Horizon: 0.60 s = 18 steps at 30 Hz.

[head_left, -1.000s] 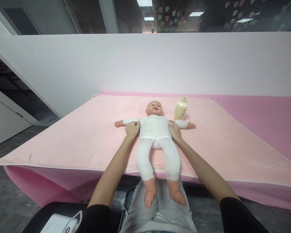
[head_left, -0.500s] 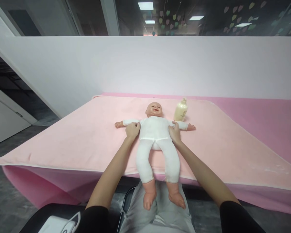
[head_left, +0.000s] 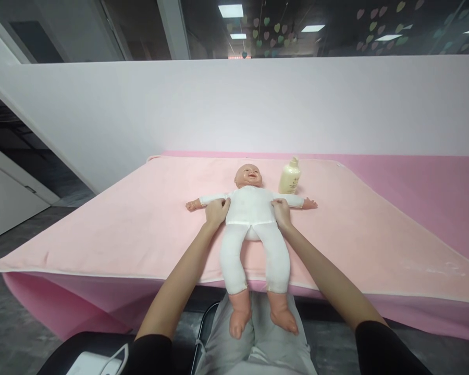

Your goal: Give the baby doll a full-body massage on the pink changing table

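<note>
On the pink mat: status below, all positions relative to the doll.
Doll (head_left: pixel 251 208): lying face-up on the mat (head_left: pixel 121 224), arms spreading out sideways, feet hanging past the near edge over the person's lap.
Left hand (head_left: pixel 216 212): pressing flat against the doll's side just under its arm, fingers curling onto the white suit; not clamping.
Right hand (head_left: pixel 282 213): mirroring on the doll's other side, palm resting on the torso edge.
Hands: sitting apart, doll's chest between them.
Change: over the last second both hands are creeping inward and slightly toward the doll's head; doll itself is barely shifting.
Reading: looks like stroking along the torso, contact holding steady.
Bottle (head_left: pixel 289 176): standing upright just beside the doll's head, untouched.
</note>
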Tool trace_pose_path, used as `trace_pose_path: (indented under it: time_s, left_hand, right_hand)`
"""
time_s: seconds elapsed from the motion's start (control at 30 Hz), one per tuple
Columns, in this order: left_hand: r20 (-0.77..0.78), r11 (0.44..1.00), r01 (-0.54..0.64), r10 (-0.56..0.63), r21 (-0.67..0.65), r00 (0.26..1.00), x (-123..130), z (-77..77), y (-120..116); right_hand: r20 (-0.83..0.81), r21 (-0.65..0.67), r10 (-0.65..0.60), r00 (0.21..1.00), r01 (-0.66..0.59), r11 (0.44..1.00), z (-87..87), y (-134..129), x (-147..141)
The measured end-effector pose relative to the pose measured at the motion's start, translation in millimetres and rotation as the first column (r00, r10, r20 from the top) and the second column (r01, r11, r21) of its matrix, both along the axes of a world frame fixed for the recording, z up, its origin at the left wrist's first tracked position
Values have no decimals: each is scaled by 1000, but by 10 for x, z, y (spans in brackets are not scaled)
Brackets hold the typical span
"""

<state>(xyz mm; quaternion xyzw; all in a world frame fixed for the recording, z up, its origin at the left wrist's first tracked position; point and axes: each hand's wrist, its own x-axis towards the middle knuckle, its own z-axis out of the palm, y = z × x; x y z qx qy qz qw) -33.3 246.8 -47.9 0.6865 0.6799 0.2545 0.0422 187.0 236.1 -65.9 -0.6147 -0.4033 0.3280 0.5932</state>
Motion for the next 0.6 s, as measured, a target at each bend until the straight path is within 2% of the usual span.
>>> trace_pose_path:
  time_s: [0.3,0.37,0.43,0.47,0.53,0.6]
  left_hand:
    - [-41,999,34,-35,-14,999,-11,16,6]
    - [-35,1000,23,-24,-8,999,-10,23,7]
    - [-11,999,-11,11,-35,1000,-13,27,9]
    - [6,998,-32,33,-58,999,-15,26,11]
    - [70,993,-56,64,-101,996,-23,14,21]
    - [203,994,-15,37,-108,979,-32,-21,43]
  right_hand:
    - [-3,9,22,1000,-22,1000,-10,0,13]
    - [-54,-1,-8,999,8,1000,-1,-6,4]
    - [-182,-51,-70,981,62,997,19,-26,-16]
    - [-284,-90,-103,953,81,993,34,-40,-30]
    - [-515,-145,-138,846,73,987,76,-70,-54]
    - [-678,-133,-112,727,28,991,129,-94,-62]
